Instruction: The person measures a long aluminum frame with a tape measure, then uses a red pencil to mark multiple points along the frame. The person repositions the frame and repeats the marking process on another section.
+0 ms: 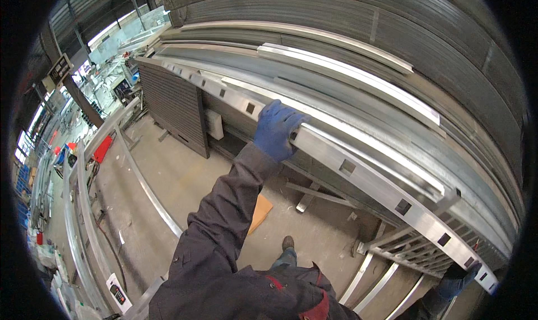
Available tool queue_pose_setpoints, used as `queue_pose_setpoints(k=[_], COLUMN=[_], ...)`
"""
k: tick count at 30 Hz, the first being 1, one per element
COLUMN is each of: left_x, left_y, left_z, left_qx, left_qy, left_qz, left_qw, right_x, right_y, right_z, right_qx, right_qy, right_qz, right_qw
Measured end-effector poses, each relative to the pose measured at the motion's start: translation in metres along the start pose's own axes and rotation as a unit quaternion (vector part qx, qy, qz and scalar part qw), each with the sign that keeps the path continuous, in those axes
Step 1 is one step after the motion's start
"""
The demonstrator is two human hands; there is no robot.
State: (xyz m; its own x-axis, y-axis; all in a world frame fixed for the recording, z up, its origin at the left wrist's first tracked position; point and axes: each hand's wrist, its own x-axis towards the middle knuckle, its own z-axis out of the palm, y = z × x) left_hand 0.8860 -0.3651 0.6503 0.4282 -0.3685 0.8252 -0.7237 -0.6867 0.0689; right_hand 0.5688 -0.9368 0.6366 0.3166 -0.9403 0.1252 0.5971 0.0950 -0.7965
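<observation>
Square-holed metal rail (374, 187) is stretched from ten to four o'clock, gripped near the centre by the gloved left hand (274, 132). The right hand (453, 286) is seen at its four-o'clock end, whose grip cannot be told; metal profiles (353, 80) are stacked toward two o'clock.

The left glove (277, 131) is a strong blue, matte and wrinkled over the fingers, covering them to the tips and meeting the sleeve at the wrist. The right glove (455, 286), dim near the rim, looks a darker blue. The jacket (235, 295) is charcoal, almost black, with a loose left sleeve (216, 199) that creases deeply along the forearm. Red trim (316, 310) shows at the front, with a smaller red mark (274, 282) on the chest. The right sleeve (423, 309) is dark too. Below, one blue trouser leg (288, 258) ends in a brownish-grey shoe (288, 242) with a rounded toe.
</observation>
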Motion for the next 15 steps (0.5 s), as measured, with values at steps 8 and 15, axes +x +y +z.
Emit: queue_pose_setpoints(k=[8,15], left_x=[0.08,0.086], left_y=[-0.174,-0.271], left_z=[0.135,0.232], left_qx=[0.13,0.111], left_qy=[-0.113,-0.211], left_qz=[-0.084,-0.145], left_qw=[0.981,0.96], right_x=[0.055,0.075], right_y=[0.139,0.228], right_z=[0.102,0.207], right_qx=[-0.077,-0.03], right_qy=[-0.131,-0.171], right_qz=[-0.02,0.03], right_qw=[0.988,0.984])
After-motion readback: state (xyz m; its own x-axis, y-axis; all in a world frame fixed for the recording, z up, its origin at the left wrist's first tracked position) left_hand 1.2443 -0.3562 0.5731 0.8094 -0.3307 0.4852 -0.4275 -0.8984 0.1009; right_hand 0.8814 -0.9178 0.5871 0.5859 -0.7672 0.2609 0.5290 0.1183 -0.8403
